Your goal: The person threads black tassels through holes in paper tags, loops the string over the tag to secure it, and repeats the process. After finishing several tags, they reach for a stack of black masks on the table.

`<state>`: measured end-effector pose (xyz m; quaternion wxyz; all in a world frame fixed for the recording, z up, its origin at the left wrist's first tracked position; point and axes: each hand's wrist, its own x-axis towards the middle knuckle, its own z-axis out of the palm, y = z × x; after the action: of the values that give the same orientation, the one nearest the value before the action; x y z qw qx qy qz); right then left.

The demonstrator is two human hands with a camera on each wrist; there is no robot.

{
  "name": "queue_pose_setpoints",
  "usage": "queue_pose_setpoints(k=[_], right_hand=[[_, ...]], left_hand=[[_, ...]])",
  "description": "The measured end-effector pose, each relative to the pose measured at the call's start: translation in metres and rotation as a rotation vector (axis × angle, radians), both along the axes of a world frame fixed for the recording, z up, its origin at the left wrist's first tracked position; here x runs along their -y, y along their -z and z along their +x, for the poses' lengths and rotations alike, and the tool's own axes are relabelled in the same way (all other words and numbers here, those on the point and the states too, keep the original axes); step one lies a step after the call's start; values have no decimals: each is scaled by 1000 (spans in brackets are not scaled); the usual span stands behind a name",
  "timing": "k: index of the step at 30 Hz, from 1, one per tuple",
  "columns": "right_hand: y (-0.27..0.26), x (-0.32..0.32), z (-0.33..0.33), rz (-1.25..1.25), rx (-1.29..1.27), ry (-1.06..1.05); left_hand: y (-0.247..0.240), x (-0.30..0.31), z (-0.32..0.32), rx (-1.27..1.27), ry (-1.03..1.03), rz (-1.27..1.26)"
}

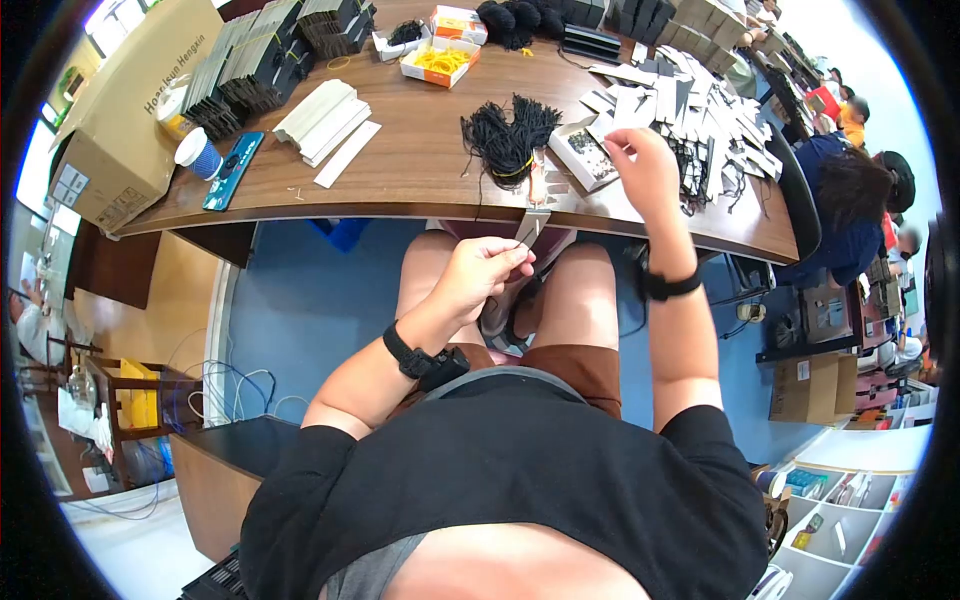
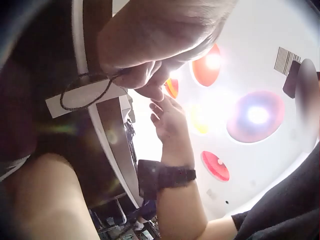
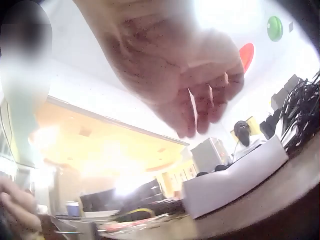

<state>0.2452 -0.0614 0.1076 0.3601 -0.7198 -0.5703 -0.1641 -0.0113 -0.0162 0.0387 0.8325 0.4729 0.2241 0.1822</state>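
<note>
Fingers and thumb of my left hand pinch a narrow pale tag just off the table's front edge. In the left wrist view a dark cord loop hangs beside that tag, below the left hand. My right hand is raised over the right side of a small white box of tiny dark pieces. Seen from the right wrist, the right hand has loosely bent fingers and nothing in them, above the box's white wall. A bundle of black cords lies left of the box.
Loose white and dark tags cover the table's right part. White strips, a blue packet, a paper cup and a large carton stand or lie leftward. Farther back is a box of yellow bands.
</note>
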Motion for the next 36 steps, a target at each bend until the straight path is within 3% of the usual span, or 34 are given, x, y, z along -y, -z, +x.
queue_pose_setpoints(k=[4, 9, 13, 17, 20, 22, 24, 26, 36], right_hand=[[5, -26, 29, -665, 94, 75], [14, -34, 24, -740, 143, 74], [23, -30, 21, -521, 34, 88], [18, -17, 4, 114, 164, 88], [18, 1, -23, 257, -354, -85], [4, 24, -55, 186, -903, -317], [5, 41, -75, 131, -1285, -514], [5, 54, -92, 87, -1493, -621], [2, 60, -101, -14, -1665, -758]], left_hand=[[-11, 7, 5, 7, -100, 125], [-7, 6, 3, 22, -122, 142], [-12, 6, -2, 37, -121, 92], [-15, 6, -3, 67, -155, 91], [-18, 8, -2, 60, -201, 138], [-25, 9, -3, 48, -249, 231], [-30, 13, -5, 33, -276, 283], [-32, 14, -4, 22, -286, 301], [-32, 21, -4, 100, -265, 326]])
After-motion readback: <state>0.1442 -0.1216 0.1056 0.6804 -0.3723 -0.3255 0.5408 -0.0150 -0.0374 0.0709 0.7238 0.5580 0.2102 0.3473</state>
